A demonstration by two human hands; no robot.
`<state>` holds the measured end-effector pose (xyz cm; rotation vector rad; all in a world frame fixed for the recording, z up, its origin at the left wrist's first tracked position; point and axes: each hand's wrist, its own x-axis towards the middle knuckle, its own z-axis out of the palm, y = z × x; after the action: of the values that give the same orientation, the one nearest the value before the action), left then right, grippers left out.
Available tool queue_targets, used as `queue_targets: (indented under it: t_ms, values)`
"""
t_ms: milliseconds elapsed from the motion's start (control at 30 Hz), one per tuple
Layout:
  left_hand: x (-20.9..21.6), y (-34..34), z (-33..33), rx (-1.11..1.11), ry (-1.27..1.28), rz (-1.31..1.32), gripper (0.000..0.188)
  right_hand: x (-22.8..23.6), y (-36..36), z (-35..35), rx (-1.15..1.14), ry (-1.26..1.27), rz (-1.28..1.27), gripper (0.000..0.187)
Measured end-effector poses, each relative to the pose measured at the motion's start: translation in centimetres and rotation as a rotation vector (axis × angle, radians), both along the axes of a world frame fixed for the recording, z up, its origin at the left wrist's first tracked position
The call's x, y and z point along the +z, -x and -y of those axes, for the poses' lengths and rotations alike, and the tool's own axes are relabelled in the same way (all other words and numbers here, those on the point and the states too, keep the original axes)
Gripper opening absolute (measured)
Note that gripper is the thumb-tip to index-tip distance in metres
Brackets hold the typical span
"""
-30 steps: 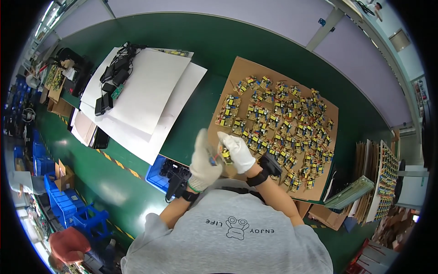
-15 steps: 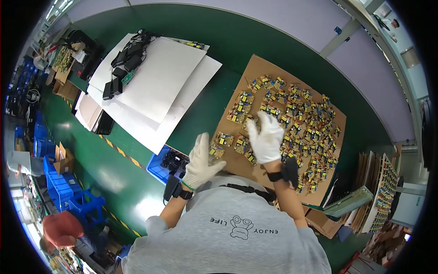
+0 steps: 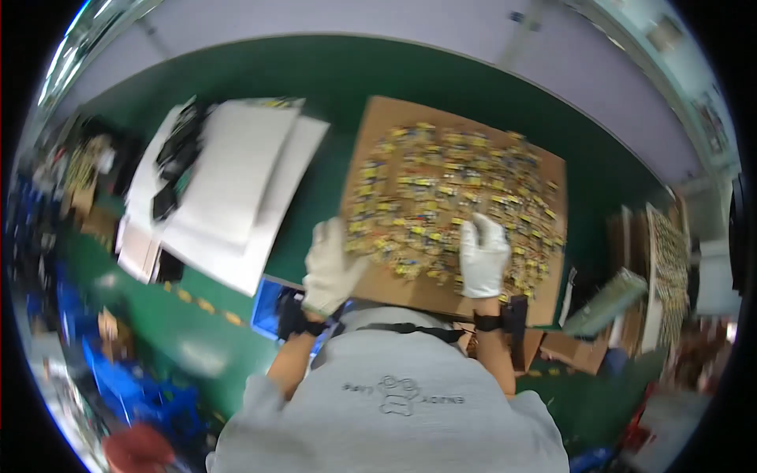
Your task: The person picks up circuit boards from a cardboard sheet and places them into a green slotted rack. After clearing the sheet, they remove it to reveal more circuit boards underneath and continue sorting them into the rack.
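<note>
1. Keeps the left hand (image 3: 326, 270) at the cardboard's (image 3: 390, 293) eight o'clock, with thumb and fingers apart.
2. Moves the right hand (image 3: 482, 258) from about nine toward five o'clock, over circuit boards (image 3: 406, 182) spread across the cardboard.
3. Cannot tell, for blur, the right hand's grip.

- Grey fabric sweatshirt (image 3: 394, 437): two short dark printed words (image 3: 443, 400), upside down and blurred, one on either side of a dark-outlined cartoon figure (image 3: 398, 394).
- Elsewhere, blur leaves any lettering too unclear to read.
</note>
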<state>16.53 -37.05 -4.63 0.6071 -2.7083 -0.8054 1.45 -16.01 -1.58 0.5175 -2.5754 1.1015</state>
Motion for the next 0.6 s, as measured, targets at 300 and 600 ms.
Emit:
queue_targets:
  t_ms: [300,600]
  values:
    - [0.7,0.0,0.3,0.283,-0.136,-0.261,0.072,0.3,-0.5,-7.4,-0.33,-0.03,0.058,0.021]
    - [2.3,6.7,-3.8,0.259,0.146,-0.39,0.061,4.3,2.9,-25.0,-0.842,-0.137,-0.101,0.029]
